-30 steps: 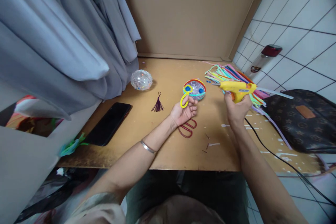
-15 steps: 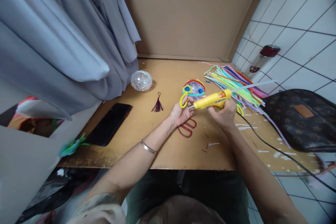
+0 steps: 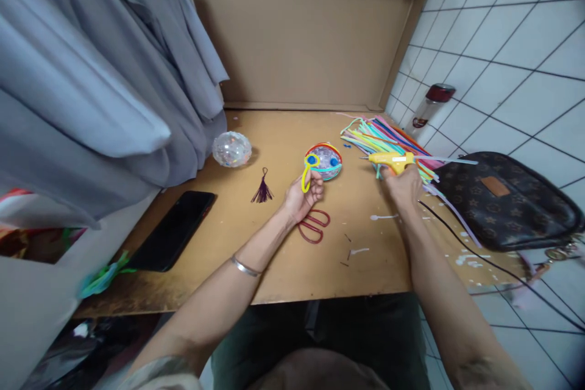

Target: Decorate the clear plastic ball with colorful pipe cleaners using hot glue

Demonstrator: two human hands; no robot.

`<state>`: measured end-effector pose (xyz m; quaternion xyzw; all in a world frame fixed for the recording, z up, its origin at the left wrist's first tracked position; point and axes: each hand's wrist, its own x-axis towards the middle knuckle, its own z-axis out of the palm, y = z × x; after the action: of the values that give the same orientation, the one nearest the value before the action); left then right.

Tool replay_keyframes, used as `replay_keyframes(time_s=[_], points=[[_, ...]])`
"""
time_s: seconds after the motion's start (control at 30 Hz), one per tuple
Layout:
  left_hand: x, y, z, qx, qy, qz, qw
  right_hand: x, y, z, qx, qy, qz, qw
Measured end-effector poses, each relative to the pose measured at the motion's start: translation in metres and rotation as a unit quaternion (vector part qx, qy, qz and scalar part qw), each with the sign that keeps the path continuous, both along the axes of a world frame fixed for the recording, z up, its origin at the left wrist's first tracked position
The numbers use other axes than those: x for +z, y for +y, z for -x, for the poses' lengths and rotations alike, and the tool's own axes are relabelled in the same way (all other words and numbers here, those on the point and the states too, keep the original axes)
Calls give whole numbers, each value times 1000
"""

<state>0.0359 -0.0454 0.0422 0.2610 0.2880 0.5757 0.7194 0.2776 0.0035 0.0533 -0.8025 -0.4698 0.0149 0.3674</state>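
Between the fingertips of my left hand (image 3: 302, 198) is a yellow pipe-cleaner piece (image 3: 306, 179) bent into loops. Just beyond it lies a clear, faceted ball (image 3: 326, 170) with red, yellow and turquoise trim and blue dots; the yellow piece overlaps it in view, and I cannot tell whether they touch. My right hand (image 3: 404, 186) grips a yellow hot glue gun (image 3: 390, 161), its nozzle pointing left and a glue stick jutting from its back. Red-handled scissors (image 3: 315, 226) lie by my left wrist, their blades hidden under the hand. A dark purple tassel (image 3: 262, 189) lies to the left.
A second clear ball (image 3: 232, 149) sits at the back left, with a black phone (image 3: 173, 230) in front. Many coloured pipe cleaners (image 3: 379, 134) are heaped at the back right beside a brown handbag (image 3: 521, 201) and a bottle (image 3: 429, 108). The gun's cord (image 3: 470, 247) trails right.
My right hand has drawn the glue gun away from my left hand, to the right, over the pipe cleaners. My left hand keeps the yellow piece. The whole view has shifted slightly.
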Motion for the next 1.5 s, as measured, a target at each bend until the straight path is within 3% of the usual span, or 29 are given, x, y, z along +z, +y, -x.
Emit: replay_keyframes(time_s=[0.1,0.2,0.4,0.53,0.63,0.77,0.87,1.03,1.27,1.5], points=[[-1,2,1,51,122,-50,990,-6,-1,-2,-2,-29,38,999],[-1,4,6,98,227,-120,961,-11,-3,-1,6,-58,56,997],[2,9,17,150,324,-232,905,-16,-2,-5,2,-107,101,989],[9,9,19,157,352,-252,888,-12,-6,-4,34,-176,7,984],[17,11,17,155,371,-262,877,-7,-11,7,154,-166,-132,965],[29,19,13,134,418,-274,856,-5,-23,36,304,-126,-281,902],[36,24,9,116,460,-291,831,-5,-32,54,351,-129,-309,875],[44,28,-1,96,500,-317,800,-4,-35,56,358,-160,-312,865],[48,28,-8,68,478,-322,814,-1,-35,53,382,-162,-271,869],[47,27,-8,57,489,-317,811,-2,-38,57,379,-188,-271,865]])
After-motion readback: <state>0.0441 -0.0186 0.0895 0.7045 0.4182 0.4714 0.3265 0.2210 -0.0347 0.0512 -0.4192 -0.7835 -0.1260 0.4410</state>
